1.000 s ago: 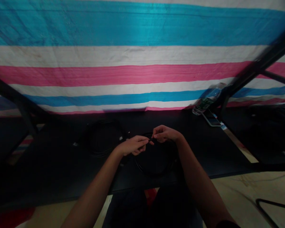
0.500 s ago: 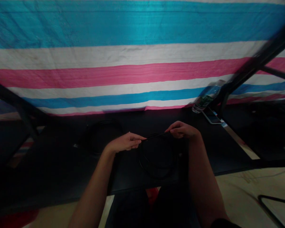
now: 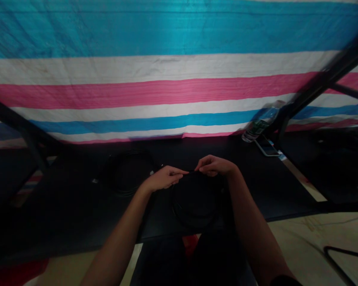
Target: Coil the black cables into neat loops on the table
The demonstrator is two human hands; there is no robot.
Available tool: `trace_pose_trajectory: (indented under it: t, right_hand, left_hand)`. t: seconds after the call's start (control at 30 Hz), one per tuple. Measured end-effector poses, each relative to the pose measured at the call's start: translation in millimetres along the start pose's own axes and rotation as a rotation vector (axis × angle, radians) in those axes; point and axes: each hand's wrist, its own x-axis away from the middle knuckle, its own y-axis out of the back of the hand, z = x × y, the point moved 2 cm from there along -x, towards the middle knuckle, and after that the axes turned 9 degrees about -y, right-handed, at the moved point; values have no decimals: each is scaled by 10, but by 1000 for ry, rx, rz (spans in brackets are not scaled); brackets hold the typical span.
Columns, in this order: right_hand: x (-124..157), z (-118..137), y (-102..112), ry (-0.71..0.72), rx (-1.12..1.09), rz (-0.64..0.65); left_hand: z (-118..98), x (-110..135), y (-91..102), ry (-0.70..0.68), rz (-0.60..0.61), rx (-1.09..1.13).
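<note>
The left hand (image 3: 164, 178) and the right hand (image 3: 216, 166) reach over a matte black bench (image 3: 62, 206), their fingertips close together at the top of a thin black cable coil (image 3: 195, 202). The coil lies flat on the bench directly in front of the person, between the forearms. Each grip looks pressed together, thumb against fingers, pinching the coil's upper strand, though dark cable against the dark bench makes the exact hold hard to read. Only a short span of cable shows between the two pinches.

A light pinch at the fingertips suits cable this thin: it controls the strand without dragging the rest of the loop across the bench. Keeping both hands low and close helps prevent a sharp kink.

A second black cable coil (image 3: 129, 173) lies just beyond the left hand. Toward the far right of the bench are a clear plastic water bottle (image 3: 261, 123) with a green label and a smartphone (image 3: 267, 149). A blue, white and pink striped tarpaulin (image 3: 155, 67) hangs behind.
</note>
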Motion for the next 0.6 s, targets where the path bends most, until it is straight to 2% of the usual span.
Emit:
trace_pose_trajectory:
  t: [0.1,0.17,0.3,0.4,0.47,0.6]
  right_hand:
    - [137,-35,103,-79,45,35]
    - [243,-37,188,-46,33,-34]
    - [360,-5,301,94,-33,-270]
    - [273,27,278,184,-90,-371]
    - [146,38,206,207,-114,-367]
    - [-100,41,-1,191,-91,-252]
  left_hand:
    - [-32,73,57,51,137,-65]
    - [-42,99,101,70,133,-92]
    - [-29,72,122,52,24,-77]
    - [-8,22,103,13,-68,-105]
    - [4,-14,87,-26,-137,-127]
    - [25,-74,36,-159,-245,-134]
